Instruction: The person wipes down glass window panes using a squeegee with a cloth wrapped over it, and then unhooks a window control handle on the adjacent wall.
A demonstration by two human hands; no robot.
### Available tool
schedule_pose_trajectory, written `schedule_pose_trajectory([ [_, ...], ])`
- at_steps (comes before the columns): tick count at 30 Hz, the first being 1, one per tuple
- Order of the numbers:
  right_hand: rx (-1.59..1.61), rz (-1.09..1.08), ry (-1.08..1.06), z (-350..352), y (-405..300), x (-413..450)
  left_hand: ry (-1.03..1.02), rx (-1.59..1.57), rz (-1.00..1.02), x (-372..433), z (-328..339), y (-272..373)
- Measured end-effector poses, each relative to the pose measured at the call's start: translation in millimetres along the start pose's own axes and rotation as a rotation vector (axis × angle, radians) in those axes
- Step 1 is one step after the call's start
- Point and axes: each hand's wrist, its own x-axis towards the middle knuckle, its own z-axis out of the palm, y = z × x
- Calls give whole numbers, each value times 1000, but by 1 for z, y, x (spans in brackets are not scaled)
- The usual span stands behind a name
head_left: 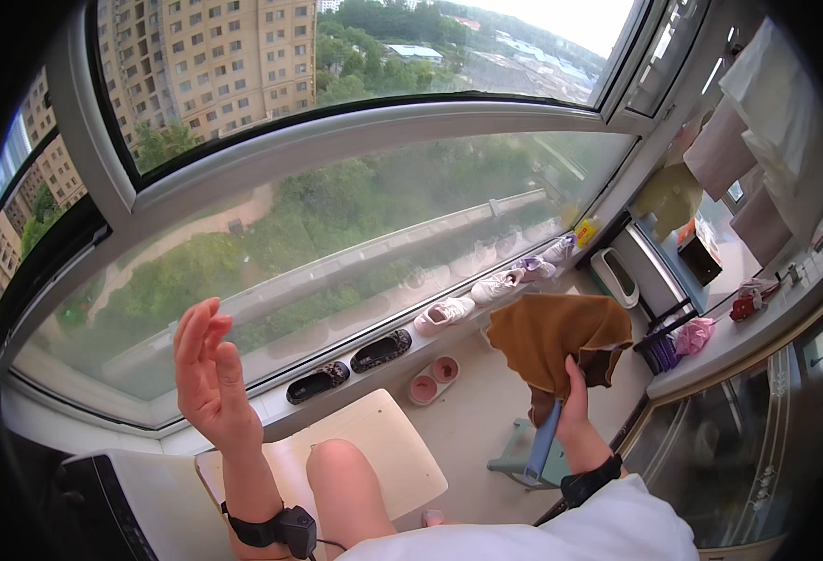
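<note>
My left hand (pixel 215 382) is raised in front of the large window pane, fingers loosely bent and apart, holding nothing. In my right hand (pixel 574 401) is a brown cloth (pixel 558 336), bunched at its lower end and spreading out above the fingers. A flat blue-grey handle or strip (pixel 543 445) comes down from under the cloth beside my right palm; what its upper end looks like is hidden. My left hand is nearest to the window glass (pixel 313 252). My bare knee (pixel 345 470) rests on a cream board or seat between the two hands.
Dark patterned flat shoes (pixel 381 350) and white sneakers (pixel 445 314) line the window ledge. On the floor stand a double pet bowl (pixel 434 380) and a green plastic stool (pixel 513 463). The cream board (pixel 404 449) lies below the ledge. Clothes (pixel 723 147) hang at right, near a pink bag (pixel 694 335).
</note>
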Motion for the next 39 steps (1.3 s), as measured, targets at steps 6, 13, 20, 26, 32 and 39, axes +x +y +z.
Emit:
schedule_pose_trajectory([
  [6, 50, -184, 106, -85, -2, -54, -134, -274, -363, -83, 64, 49],
  [13, -126, -563, 420, -189, -93, -132, -371, -342, -224, -93, 134, 110],
  [20, -115, -563, 735, -283, -61, -219, -782, -327, -393, -149, 186, 120],
  [26, -229, -657, 1055, -290, -55, -275, -1045, -321, -487, -191, 229, 98],
  [32, -200, -505, 1228, -315, -67, -302, -1201, -338, -713, -230, 286, 47],
  [39, -556, -558, 1056, -336, -129, -272, -1290, -472, -733, -287, 398, 47],
])
